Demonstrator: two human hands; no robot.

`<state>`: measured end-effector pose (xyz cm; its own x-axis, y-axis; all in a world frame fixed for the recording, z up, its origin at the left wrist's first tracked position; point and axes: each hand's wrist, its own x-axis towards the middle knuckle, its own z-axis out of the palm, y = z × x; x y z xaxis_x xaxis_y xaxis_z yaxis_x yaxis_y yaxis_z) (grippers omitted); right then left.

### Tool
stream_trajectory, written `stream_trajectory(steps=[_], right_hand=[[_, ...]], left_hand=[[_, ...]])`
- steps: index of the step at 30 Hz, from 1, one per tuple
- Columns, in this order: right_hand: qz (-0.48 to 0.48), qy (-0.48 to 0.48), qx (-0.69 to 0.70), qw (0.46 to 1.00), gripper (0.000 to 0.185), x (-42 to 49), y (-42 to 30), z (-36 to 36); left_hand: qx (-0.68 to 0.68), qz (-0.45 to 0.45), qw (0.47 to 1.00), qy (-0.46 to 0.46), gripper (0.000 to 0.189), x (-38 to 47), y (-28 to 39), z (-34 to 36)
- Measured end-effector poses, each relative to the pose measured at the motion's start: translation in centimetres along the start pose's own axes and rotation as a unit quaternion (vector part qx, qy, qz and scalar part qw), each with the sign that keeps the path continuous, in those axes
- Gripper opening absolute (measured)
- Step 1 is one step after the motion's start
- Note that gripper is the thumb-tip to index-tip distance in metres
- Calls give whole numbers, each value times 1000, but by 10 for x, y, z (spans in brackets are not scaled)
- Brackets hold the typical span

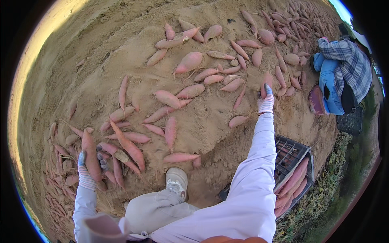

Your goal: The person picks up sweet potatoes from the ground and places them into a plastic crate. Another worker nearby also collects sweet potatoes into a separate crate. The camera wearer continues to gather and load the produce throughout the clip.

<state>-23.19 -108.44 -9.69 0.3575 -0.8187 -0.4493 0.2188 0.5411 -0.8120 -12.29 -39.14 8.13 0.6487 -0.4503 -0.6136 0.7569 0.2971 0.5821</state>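
Both my hands wear striped gloves with dark grey fingers. My left hand [86, 170] grips a large pink sweet potato [91, 156], its fingers wrapped around the underside and showing on the far side. Beside that hand lie more sweet potatoes, among them a long orange-pink one [129, 145]. My right arm reaches out ahead, and my right hand [266, 100] is closed on another sweet potato [266, 80], whose far end points away from me. Loose sweet potatoes with thin roots, such as a fat one [190, 62], are scattered over the soil between my hands.
A black plastic crate [293, 145] holding sweet potatoes stands right of my right arm. My shoe [177, 182] is on the sandy soil [209, 136]. A person in a plaid shirt [352, 60] crouches at the far right near another dark crate [351, 121]. Green vines [322, 179] border the right side.
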Motion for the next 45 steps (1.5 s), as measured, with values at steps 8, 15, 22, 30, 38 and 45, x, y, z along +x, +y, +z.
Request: stream_trajectory(steps=[8,15,22,30,38,45], right_hand=[[235,-419,222,848,75,-244,48,113],[40,-603,-300,738,52,-503,135,213],[-220,-646,-469,561,51,-613,50,225],[197,-453,-338,801,54,-661,84,203],[341,-246,-438,794,37,-612,102,64],[546,-205,-369,724,34,-725,-53,190]], left_hand=[[67,205,973,83,88,-63,2,52],[-170,214,962,-15,93,-94,-19,15],[-349,197,915,51,64,-125,-11,-9],[-440,120,884,-106,64,-192,-1,-16],[-337,-77,937,-44,66,-263,-24,50],[-300,-46,952,-50,66,-405,72,137]])
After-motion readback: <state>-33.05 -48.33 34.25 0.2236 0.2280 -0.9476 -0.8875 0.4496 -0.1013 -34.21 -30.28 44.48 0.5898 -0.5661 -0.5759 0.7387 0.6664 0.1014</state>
